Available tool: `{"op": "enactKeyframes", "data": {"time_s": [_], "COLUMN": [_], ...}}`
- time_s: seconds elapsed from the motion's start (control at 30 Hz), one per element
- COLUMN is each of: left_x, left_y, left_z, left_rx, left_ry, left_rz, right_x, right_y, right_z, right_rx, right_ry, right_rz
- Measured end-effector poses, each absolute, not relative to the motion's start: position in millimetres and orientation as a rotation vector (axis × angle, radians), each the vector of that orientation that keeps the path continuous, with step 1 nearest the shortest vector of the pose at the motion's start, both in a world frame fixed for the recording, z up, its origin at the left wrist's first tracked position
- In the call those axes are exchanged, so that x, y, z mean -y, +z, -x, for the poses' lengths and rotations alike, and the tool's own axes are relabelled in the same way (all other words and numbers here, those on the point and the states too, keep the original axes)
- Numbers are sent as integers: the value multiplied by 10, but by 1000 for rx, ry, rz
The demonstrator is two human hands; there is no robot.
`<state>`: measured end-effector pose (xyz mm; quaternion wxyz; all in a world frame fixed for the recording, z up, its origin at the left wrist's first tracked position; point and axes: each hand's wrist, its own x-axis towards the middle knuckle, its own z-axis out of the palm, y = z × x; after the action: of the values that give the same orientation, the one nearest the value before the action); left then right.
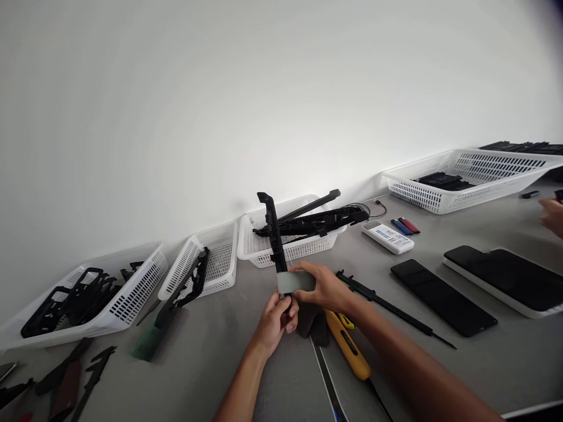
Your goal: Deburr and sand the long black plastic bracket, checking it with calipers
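Observation:
My left hand (276,319) grips the lower end of a long black plastic part (273,231) that stands nearly upright over the grey table. My right hand (323,287) presses a small grey block (294,282) against that part, just above my left fingers. Under my right forearm lies a yellow-handled tool (347,347) beside a black caliper (387,305).
White baskets with black parts stand along the wall: far left (132,302), centre left (220,258), centre (264,246), right (440,199). A green block (147,343), a white device (387,236), two dark slabs (442,296) and another person's hand (552,215) are nearby.

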<state>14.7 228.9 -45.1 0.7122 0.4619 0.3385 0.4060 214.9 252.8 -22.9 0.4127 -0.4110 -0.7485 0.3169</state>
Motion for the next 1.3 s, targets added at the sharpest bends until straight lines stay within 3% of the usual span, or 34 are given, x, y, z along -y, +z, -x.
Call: {"op": "enactKeyframes", "data": {"time_s": [0.13,0.33,0.47,0.8,0.97,1.1,1.3], "left_x": [-2283,-2282,-2341,-2382,-2365,-2365,-2360], "left_y": [-367,-348,-435,-470,-452,-457,-517], "left_z": [-106,-98,-107,-121,-103,-51,-10], "left_rx": [-728,-761,-884,-1035,-1066,-1147,-1268], "left_ry": [869,876,988,1111,1097,1115,1106], "left_rz": [-1121,-1256,-1338,-1337,-1404,-1556,-1875], "right_x": [-2536,-2527,-2525,-2480,-2482,-2464,-2446], "right_y": [-261,-226,-250,-164,-194,-200,-228], "right_z": [-2132,-2210,-2164,-2175,-2170,-2114,-2038], "right_rx": [1822,1900,1866,1870,1811,1819,1780], "right_ry": [669,816,597,778,541,709,613], "right_rz": [1113,1026,1071,1058,1125,1093,1083]}}
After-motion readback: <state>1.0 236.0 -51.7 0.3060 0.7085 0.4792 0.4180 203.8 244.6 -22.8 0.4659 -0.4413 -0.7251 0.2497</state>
